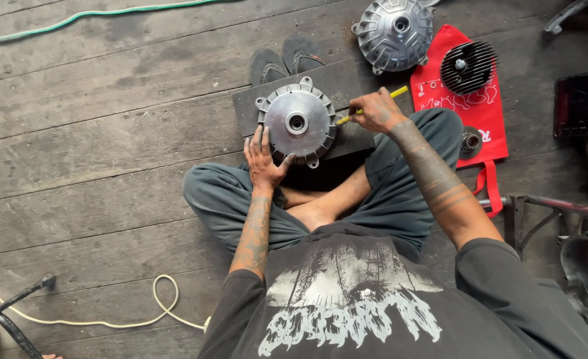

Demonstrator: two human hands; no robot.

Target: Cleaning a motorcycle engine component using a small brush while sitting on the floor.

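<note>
— Your left hand (264, 163) lies with fingers spread on the hub (297, 123), at its 7 o'clock rim. Heavy?

— Likely: stiff cast metal, slick. Grip its rim lugs. It sits flat on the board (337, 83) before your knees, bore facing up.

— And your right hand (376, 111)?

— Fingers closed on a yellow tool (374, 105), at the hub's 3 o'clock.

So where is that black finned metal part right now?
In the head view, the black finned metal part lies upper right on the red cloth bag, beside the second round silver metal hub.
</note>
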